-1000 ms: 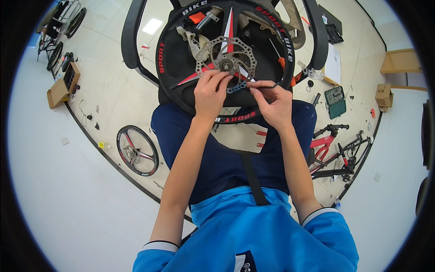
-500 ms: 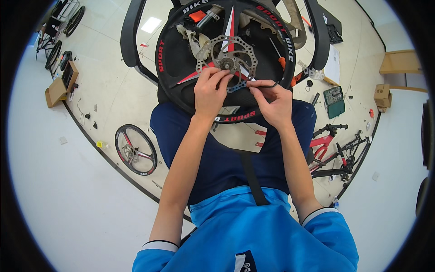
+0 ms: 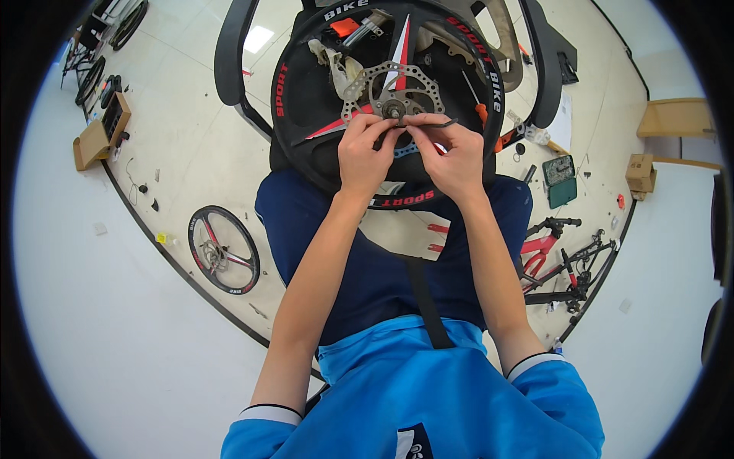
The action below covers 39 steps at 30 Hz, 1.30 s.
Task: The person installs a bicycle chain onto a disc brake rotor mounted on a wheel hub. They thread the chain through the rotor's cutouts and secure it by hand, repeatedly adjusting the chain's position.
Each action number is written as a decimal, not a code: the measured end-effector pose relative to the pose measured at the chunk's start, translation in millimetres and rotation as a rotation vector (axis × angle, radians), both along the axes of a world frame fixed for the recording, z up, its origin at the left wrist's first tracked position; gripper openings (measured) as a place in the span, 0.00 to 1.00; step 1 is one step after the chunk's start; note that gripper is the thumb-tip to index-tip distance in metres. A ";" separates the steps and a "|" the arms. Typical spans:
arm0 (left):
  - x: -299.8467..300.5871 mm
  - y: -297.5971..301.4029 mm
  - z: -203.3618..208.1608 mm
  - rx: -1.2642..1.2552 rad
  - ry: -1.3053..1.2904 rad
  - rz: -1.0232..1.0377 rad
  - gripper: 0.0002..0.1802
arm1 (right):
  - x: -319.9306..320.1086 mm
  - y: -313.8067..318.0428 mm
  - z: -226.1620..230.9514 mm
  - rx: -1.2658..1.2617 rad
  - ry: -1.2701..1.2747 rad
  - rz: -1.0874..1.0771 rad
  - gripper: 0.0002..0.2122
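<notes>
A black bicycle wheel (image 3: 284, 126) with red and white spokes lies flat across the chair in front of me. At its middle sits a silver perforated brake disc (image 3: 436, 95) around the hub (image 3: 393, 111). My right hand (image 3: 459, 161) is closed in a pinch on a dark, thin hex key (image 3: 445, 124), whose bent end sticks out to the right. Just below the hub, my left hand (image 3: 362, 161) meets it with fingertips pinched at the key's other end. Anything small between the left fingers is hidden.
On the chair, behind the wheel, lie crumpled whitish gloves (image 3: 336, 70), a metal cylinder (image 3: 367, 30) and a screwdriver (image 3: 482, 112). Chair arms (image 3: 232, 57) flank the wheel. Another wheel (image 3: 224, 249), a green case (image 3: 560, 182) and a red bicycle frame (image 3: 540, 249) lie around on the floor.
My right hand has moved up and left with the hex key, bringing it to my left fingertips near the hub. My left hand has shifted slightly right.
</notes>
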<state>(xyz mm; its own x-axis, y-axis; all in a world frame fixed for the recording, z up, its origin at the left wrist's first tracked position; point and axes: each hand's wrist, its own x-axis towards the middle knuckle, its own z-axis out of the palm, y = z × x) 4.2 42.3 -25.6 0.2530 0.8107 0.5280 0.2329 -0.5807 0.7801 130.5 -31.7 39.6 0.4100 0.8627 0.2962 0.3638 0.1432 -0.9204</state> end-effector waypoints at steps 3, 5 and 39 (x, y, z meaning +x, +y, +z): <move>-0.2 0.6 -1.0 -0.003 -0.007 0.010 0.09 | 2.0 2.2 0.3 -0.002 -0.006 -0.004 0.07; -1.0 -1.3 0.6 -0.033 0.000 0.004 0.09 | 3.9 0.8 0.3 -0.028 -0.025 -0.010 0.07; -5.4 1.7 -3.3 -0.002 -0.020 -0.049 0.14 | -7.3 4.7 -8.6 0.088 -0.404 -0.070 0.06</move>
